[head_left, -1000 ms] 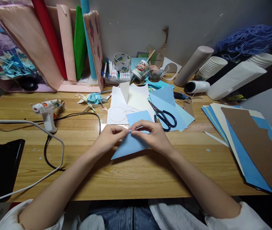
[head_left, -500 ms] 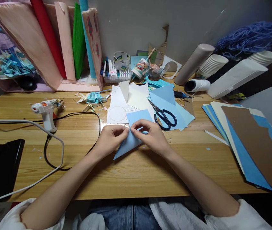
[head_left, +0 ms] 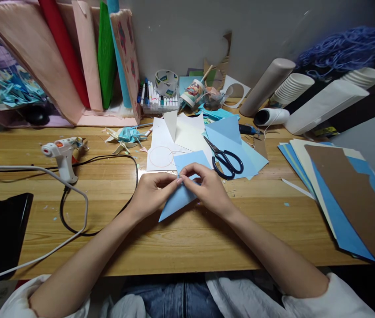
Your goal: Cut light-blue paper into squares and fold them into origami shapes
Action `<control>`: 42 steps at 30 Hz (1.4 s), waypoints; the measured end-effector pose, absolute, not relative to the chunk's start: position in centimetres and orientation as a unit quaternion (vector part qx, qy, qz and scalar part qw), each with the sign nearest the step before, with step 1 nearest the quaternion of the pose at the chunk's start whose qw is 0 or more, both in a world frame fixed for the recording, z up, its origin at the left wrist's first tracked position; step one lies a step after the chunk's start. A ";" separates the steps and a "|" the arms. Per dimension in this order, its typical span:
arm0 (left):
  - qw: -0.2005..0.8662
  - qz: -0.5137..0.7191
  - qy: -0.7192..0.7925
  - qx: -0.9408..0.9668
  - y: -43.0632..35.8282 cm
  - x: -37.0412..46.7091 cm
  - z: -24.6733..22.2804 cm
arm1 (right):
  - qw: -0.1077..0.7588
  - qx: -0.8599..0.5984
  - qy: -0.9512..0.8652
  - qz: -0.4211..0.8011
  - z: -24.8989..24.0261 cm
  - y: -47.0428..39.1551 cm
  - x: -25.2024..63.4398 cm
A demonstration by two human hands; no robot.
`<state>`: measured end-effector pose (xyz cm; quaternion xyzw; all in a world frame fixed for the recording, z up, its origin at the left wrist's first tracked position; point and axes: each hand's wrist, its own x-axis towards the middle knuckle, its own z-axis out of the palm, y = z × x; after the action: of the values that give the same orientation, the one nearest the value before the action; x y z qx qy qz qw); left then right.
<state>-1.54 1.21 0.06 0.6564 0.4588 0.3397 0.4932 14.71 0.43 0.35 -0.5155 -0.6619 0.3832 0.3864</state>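
A folded sheet of light blue paper (head_left: 178, 201) is held between my two hands, one pointed corner toward the table's front edge. My left hand (head_left: 152, 192) pinches it from the left, fingers closed. From the right, my right hand (head_left: 209, 187) is closed on the same sheet, its fingertips touching those of the left. What lies between the fingertips is too small to tell. Black-handled scissors (head_left: 226, 161) rest just beyond my right hand on blue sheets (head_left: 224, 132). White paper with a drawn circle (head_left: 159, 154) lies behind my left hand.
A white glue gun (head_left: 63, 159), cables (head_left: 86, 207) and a black phone (head_left: 2, 232) are at the left. Coloured sheets (head_left: 343, 190) are stacked at the right. Markers (head_left: 156, 97), a tape roll (head_left: 166, 84) and paper cups (head_left: 295, 86) stand at the back.
My fingertips have drawn slightly closer together on the blue paper, and its lower corner has shifted a little to the right. The whole view has moved very slightly.
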 end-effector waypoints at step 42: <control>0.497 0.372 0.486 0.615 1.0 -1.0 -0.1 | 0.482 -0.472 -0.605 0.424 -0.3 0.5 14.6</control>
<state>-1.02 0.99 -0.12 0.6147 0.4865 0.3725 0.4968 14.56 0.51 -0.26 -0.4718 -0.6046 0.4242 0.4816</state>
